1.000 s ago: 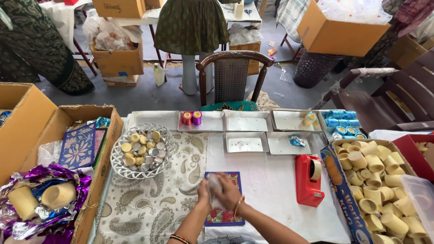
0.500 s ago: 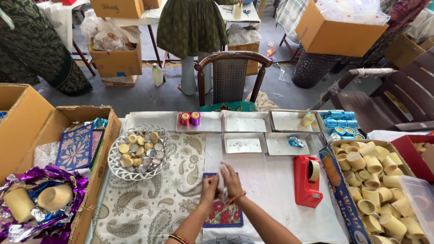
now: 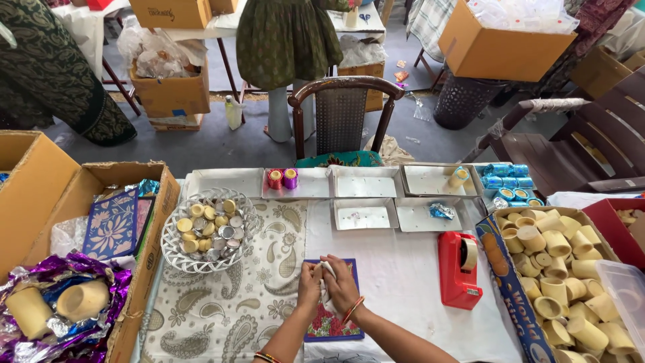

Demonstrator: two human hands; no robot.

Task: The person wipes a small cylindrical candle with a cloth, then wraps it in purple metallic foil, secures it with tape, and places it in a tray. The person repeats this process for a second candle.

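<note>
My left hand (image 3: 309, 284) and my right hand (image 3: 342, 286) are pressed together over a blue floral card (image 3: 332, 321) that lies flat on the table. Between the fingers of both hands sits a small white object (image 3: 327, 272), mostly hidden. My right wrist carries red and gold bangles (image 3: 352, 310). A white wire bowl (image 3: 205, 230) of small gold and silver round pieces stands to the left of my hands. A red tape dispenser (image 3: 459, 269) stands to the right.
Shallow metal trays (image 3: 366, 187) line the far table edge, one with a pink and a purple spool (image 3: 283, 179). A box of cream cups (image 3: 561, 269) is at right, cardboard boxes (image 3: 127, 222) at left. A wooden chair (image 3: 341, 114) and a standing person (image 3: 289, 40) are beyond.
My hands stay together over the blue card and have shifted slightly away from me; the fingers have closed more tightly around the small white object.
</note>
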